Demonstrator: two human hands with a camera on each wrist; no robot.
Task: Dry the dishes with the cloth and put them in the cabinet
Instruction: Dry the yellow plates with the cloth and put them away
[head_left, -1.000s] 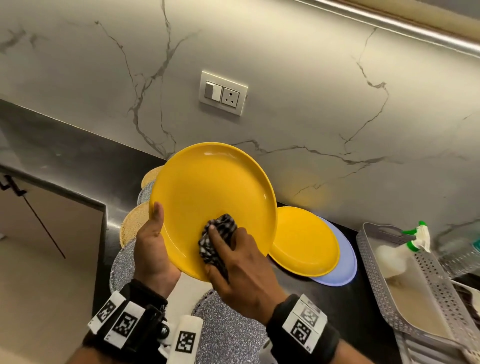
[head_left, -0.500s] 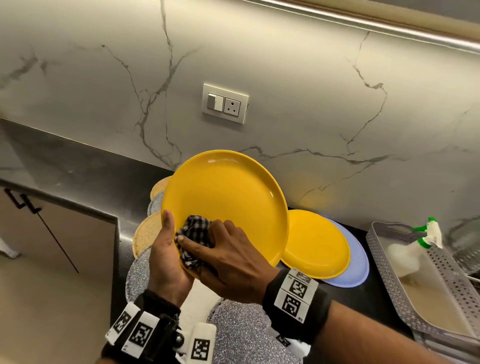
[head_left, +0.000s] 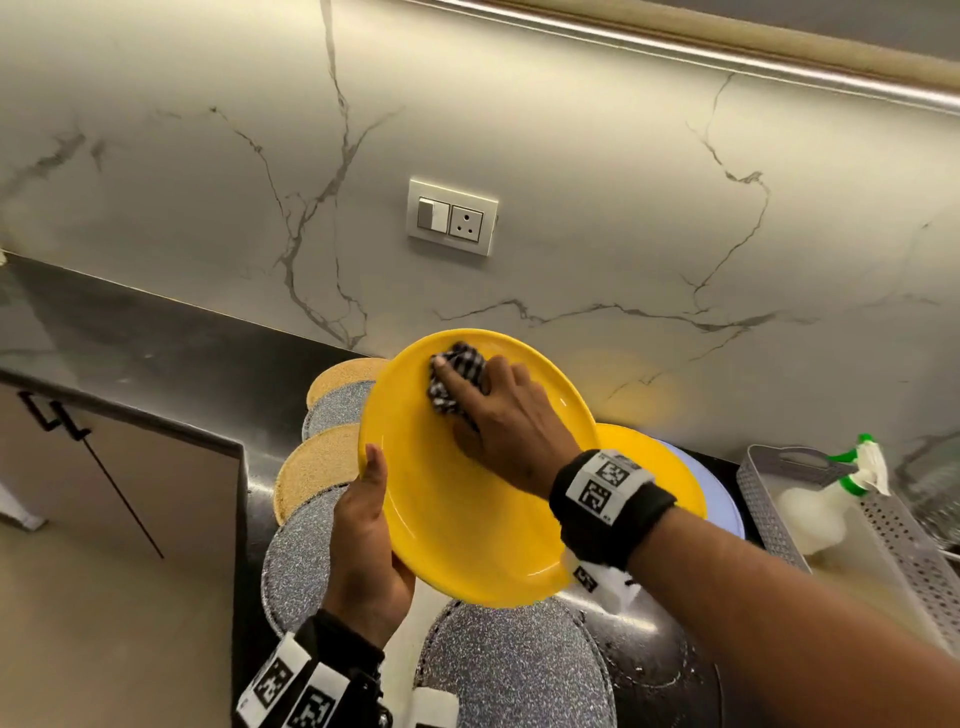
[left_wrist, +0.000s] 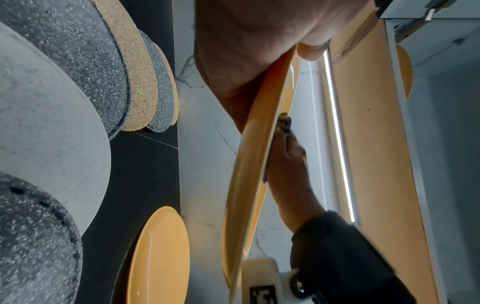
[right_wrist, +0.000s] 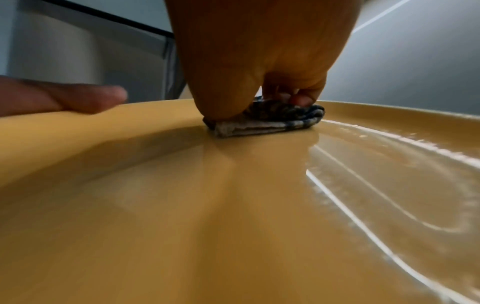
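A large yellow plate (head_left: 467, 519) is tilted up above the dark counter. My left hand (head_left: 366, 540) grips its near left rim, thumb on the plate's face. My right hand (head_left: 498, 415) holds a bunched black-and-white checked cloth (head_left: 457, 376) and presses it on the plate's far upper part. In the right wrist view the cloth (right_wrist: 267, 121) lies flat on the plate (right_wrist: 233, 216) under my fingers. The left wrist view shows the plate (left_wrist: 249, 185) edge-on with the cloth (left_wrist: 284, 123) behind it.
A second yellow plate (head_left: 670, 467) lies on a pale blue plate (head_left: 724, 499) on the counter at right. Round grey and tan mats (head_left: 322, 467) overlap at left. A grey perforated tray (head_left: 893, 540) with a spray bottle (head_left: 857, 467) stands at far right. A socket (head_left: 452, 215) is on the marble wall.
My right hand has swept the cloth from the plate's lower left, near my left thumb, up to its far upper part. The plate has tipped flatter and lower.
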